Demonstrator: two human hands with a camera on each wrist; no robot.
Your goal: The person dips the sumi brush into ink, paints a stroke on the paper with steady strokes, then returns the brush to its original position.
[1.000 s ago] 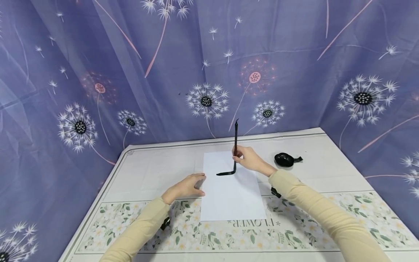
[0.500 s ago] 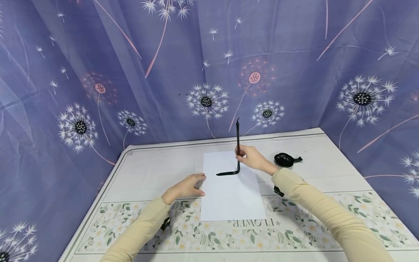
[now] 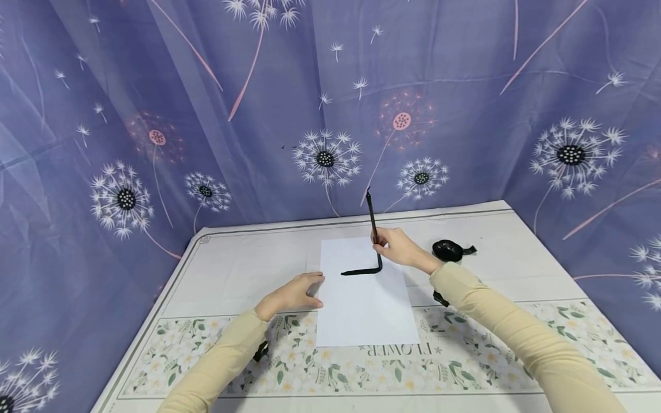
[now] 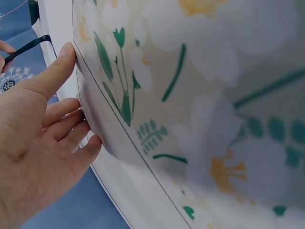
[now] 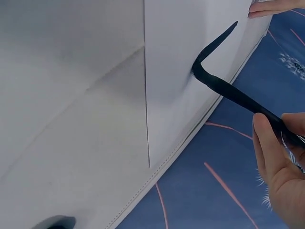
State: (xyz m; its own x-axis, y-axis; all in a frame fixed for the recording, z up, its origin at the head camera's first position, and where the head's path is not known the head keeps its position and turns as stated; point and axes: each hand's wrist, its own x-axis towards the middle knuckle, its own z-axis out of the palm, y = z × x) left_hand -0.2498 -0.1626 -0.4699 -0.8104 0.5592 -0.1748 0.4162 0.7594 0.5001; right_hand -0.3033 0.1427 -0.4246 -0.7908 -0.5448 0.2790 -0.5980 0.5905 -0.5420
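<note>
My right hand (image 3: 399, 248) pinches a dark calligraphy brush (image 3: 373, 221) between thumb and fingers, the handle leaning slightly left. Its tip meets a sheet of white paper (image 3: 361, 321) at the right end of a black ink stroke (image 3: 358, 272). In the right wrist view, the brush (image 5: 233, 93) and stroke (image 5: 220, 39) form a bent dark line. My left hand (image 3: 294, 292) rests at the paper's left edge with fingers spread and relaxed; the left wrist view shows that hand (image 4: 47, 129) palm-side, its fingertips against the surface.
A black ink dish (image 3: 448, 250) with a short tab sits right of the paper, beyond the right forearm. A flower-printed cloth (image 3: 289, 367) covers the table. A purple dandelion curtain (image 3: 258, 189) hangs behind the table's back edge and at both sides.
The right hand and brush tip have moved right, and the black stroke has grown longer. The brush's top now tilts further left. The left hand has stayed in place.
</note>
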